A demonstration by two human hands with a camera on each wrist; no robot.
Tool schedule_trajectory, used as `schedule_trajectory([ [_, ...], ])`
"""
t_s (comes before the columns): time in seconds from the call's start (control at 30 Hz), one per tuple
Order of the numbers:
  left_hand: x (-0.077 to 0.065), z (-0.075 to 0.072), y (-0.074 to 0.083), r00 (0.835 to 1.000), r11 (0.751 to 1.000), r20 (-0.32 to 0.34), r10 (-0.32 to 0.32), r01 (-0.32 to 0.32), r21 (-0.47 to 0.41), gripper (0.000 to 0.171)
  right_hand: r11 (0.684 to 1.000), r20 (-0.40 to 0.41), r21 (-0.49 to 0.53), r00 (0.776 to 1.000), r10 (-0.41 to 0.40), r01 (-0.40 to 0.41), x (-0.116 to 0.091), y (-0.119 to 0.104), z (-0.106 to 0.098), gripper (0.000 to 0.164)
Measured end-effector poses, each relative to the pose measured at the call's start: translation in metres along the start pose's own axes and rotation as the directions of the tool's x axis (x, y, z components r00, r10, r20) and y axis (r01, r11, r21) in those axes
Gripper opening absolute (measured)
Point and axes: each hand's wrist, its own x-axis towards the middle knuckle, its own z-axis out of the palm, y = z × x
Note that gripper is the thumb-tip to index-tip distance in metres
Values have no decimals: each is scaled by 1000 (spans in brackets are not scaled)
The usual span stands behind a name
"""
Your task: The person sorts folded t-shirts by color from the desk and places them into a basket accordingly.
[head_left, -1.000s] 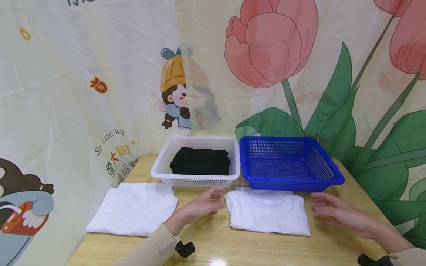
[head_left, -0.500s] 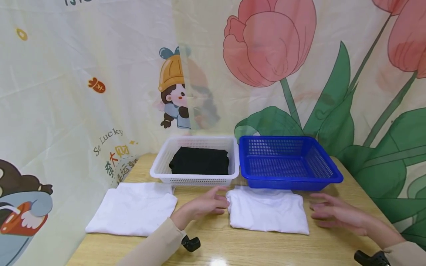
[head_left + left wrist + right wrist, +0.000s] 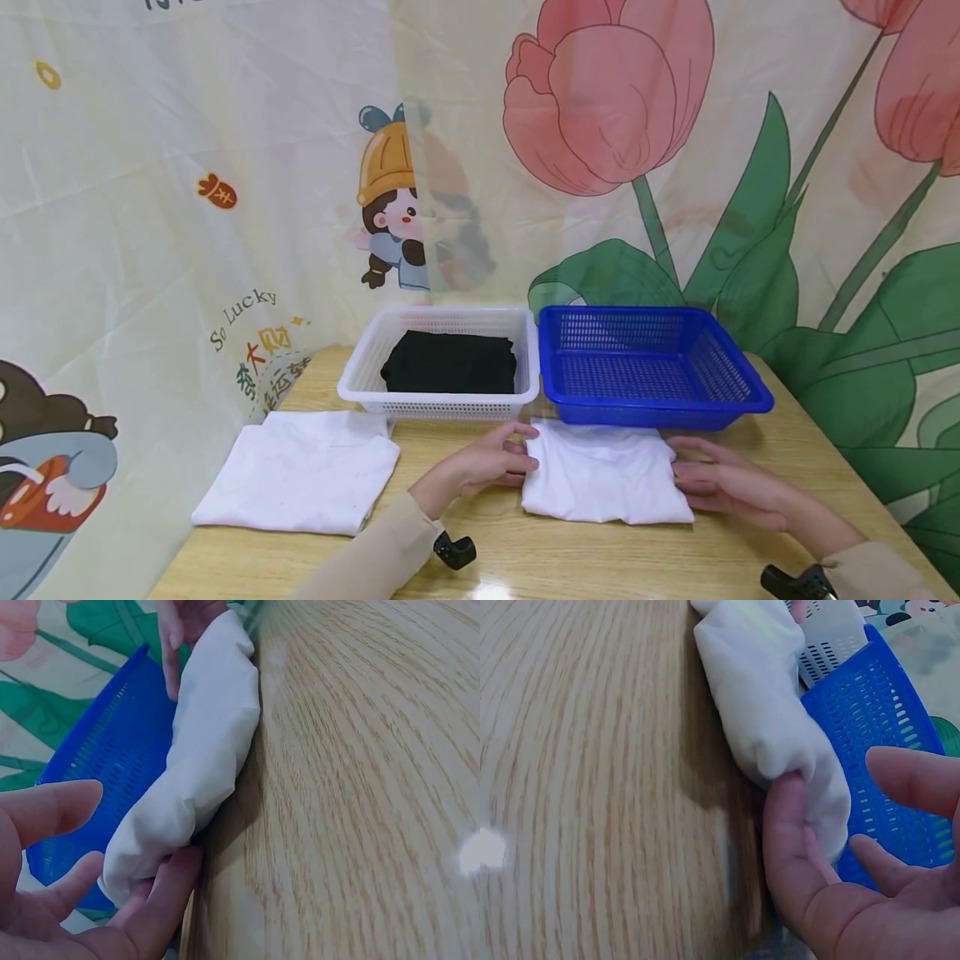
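Across the wooden tabletop (image 3: 577, 562), a folded white cloth (image 3: 603, 475) lies before the blue basket (image 3: 652, 417). Left hand (image 3: 487, 463) and right hand (image 3: 733, 483) touch opposite ends, thumbs spread clear, likely so its folds stay even.

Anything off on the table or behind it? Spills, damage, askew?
No spills or damage visible. The folded white cloth in front of the blue basket is slightly rumpled. Behind, the tulip-print sheet overlaps the hatted cartoon figure, so half of it shows faintly.
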Motion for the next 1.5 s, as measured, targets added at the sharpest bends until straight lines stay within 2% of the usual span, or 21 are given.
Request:
schedule_trajectory([
  [0.13,1,2,-1,1000,1000,-25,3,-4,-23,56,1000,28,18,1000,-12,11,2,0,4,76],
  [0.3,1,4,-2,1000,999,-8,10,-11,-50,60,999,28,-19,999,-33,34,3,-1,9,81],
  [0.5,5,8,-3,1000,1000,13,10,-10,-13,67,999,33,15,999,-32,31,9,-1,18,82],
  [0.67,7,11,-4,999,999,42,28,-30,37,68,998,42,31,998,-53,52,12,2,23,72],
  [0.77,7,12,-4,999,998,37,23,-25,57,63,998,29,12,998,-56,55,13,3,25,69],
  [0.93,8,15,-6,1000,997,-17,19,-18,73,53,998,-35,-47,998,-44,42,13,4,28,73],
  [1.1,9,17,-9,998,997,-58,23,-19,75,58,996,-71,-79,996,-50,44,15,4,28,78],
  [1.37,10,21,-11,998,996,-62,12,-7,86,61,993,-133,-114,991,-27,12,15,9,29,81],
  [1.5,7,20,-11,998,997,-65,23,-18,76,63,991,-116,-132,992,-50,35,12,10,26,81],
])
